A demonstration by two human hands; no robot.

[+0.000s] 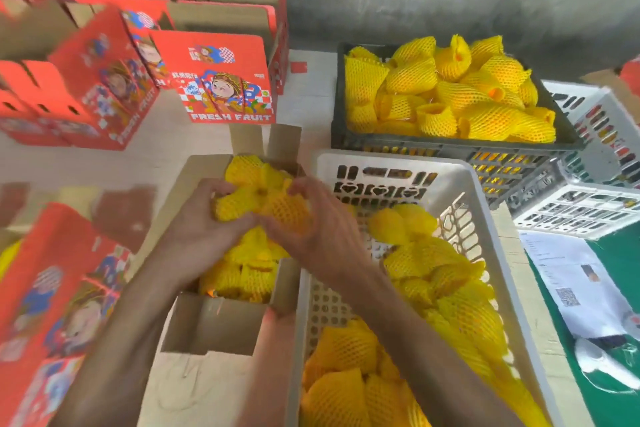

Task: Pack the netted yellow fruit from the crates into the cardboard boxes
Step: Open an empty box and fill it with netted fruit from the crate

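Left hand (201,218) and right hand (311,222) together clasp netted yellow fruit (263,198) above the far end of the open cardboard box (214,326), beside the white crate (485,218).

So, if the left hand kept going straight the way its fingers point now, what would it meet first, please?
The left hand already grips the netted fruit. Past that, probably the far wall of the open cardboard box, though depth is unclear.

Open box (221,322) left of, seemingly touching, nearer crate (491,236).
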